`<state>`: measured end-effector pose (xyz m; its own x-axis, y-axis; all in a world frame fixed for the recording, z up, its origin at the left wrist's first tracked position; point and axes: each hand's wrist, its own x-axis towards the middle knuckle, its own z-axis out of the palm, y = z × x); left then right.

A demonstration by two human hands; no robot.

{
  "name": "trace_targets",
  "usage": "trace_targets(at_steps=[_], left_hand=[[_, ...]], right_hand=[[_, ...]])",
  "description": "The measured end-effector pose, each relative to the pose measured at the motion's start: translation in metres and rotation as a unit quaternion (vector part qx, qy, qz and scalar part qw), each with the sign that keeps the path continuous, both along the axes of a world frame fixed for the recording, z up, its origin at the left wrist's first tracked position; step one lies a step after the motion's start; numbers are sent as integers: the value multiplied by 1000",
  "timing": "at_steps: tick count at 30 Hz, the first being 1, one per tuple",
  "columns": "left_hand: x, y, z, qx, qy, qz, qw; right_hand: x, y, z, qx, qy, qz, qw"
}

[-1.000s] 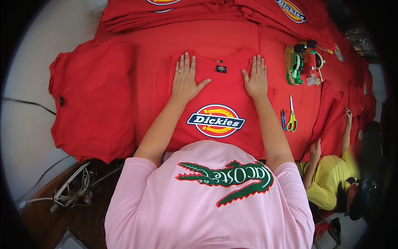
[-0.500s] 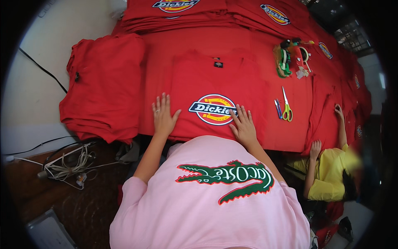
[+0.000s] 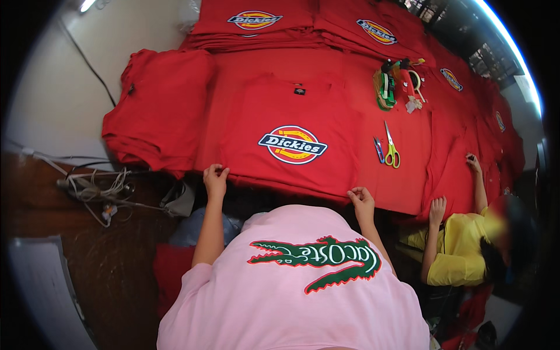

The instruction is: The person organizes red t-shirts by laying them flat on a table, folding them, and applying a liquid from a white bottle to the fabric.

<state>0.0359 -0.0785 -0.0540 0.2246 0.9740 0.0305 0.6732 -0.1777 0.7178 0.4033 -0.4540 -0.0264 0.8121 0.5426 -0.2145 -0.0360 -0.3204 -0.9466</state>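
Observation:
A red T-shirt (image 3: 245, 125) with a round printed badge lies spread flat on the red-covered table, its neck label toward the far side. At its near left corner, my left hand (image 3: 215, 182) is closed, thumb and fingers pinching the hem. My right hand (image 3: 363, 204) pinches the near right corner in the same way. The shirt's near edge runs between my two hands along the table's front. To the right of the shirt lie yellow-handled scissors (image 3: 392, 153) and small blue thread snips (image 3: 379, 150).
Piled red shirts (image 3: 163, 105) stand at the left; more printed stacks (image 3: 303, 29) line the back. A green tape dispenser (image 3: 385, 87) sits at the far right. A co-worker in yellow (image 3: 458, 251) handles red cloth at right. Tangled cables (image 3: 96, 189) lie low at left.
Both hands have left their flat position on the shirt's front and drawn back toward me. They now pinch its near corners. The whole view has shifted slightly.

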Motion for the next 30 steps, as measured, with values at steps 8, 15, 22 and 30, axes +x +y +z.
trace_targets(at_steps=[8, 15, 22, 30], left_hand=[[-27, 42, 11, -93, 72, -68, 991], [-5, -27, 115, -203, -146, -131, 959], [-89, -165, 263, -251, -396, -189, 863], [-220, -227, 240, -82, -445, 35, 891]], right_hand=[[9, 26, 14, -109, 32, 121, 986], [64, 2, 83, 157, 246, 53, 955], [125, -36, 224, 461, 139, 209, 851], [25, 90, 244, 330, 221, 360, 844]])
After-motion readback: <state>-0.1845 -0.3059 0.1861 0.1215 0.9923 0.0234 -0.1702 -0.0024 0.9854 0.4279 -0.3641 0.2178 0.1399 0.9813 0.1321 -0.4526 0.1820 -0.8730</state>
